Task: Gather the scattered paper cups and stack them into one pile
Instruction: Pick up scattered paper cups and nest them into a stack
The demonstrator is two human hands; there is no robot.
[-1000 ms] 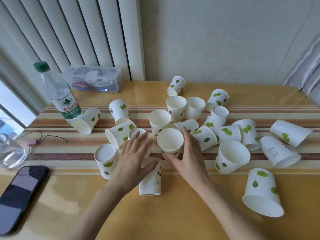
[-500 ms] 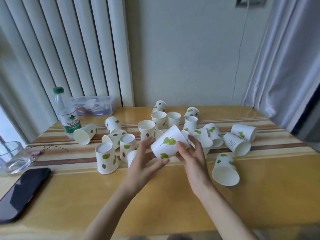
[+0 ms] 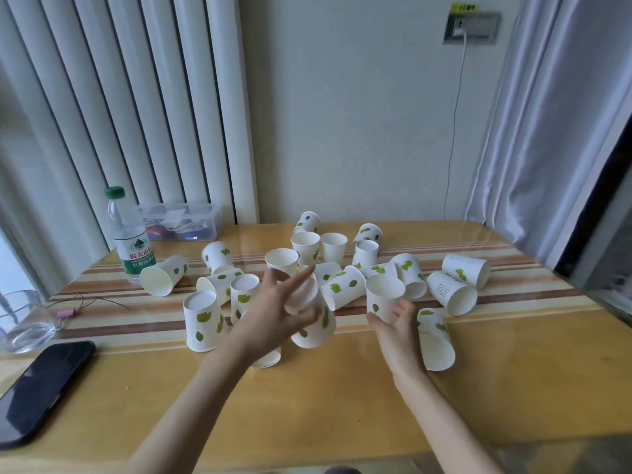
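Observation:
Several white paper cups with green leaf prints lie scattered over the middle of the wooden table [image 3: 342, 398], some upright, some on their sides. My left hand [image 3: 277, 313] grips an inverted cup [image 3: 316, 323], mouth down, lifted above the table and blurred by motion. My right hand [image 3: 393, 323] holds an upright cup [image 3: 384, 295] from below, mouth up, just right of the left one. Another inverted cup [image 3: 201, 321] stands left of my left hand, and a cup on its side [image 3: 436, 340] lies right of my right wrist.
A black phone [image 3: 37, 388] lies at the front left, with a glass [image 3: 24, 321] behind it. A green-capped water bottle [image 3: 130, 237] and a clear plastic box [image 3: 181, 222] stand at the back left. Curtains hang on both sides.
Both hands were around one cup at the pile; now the left hand holds a cup mouth down and the right hand has lifted a second, upright cup. The camera has tilted up.

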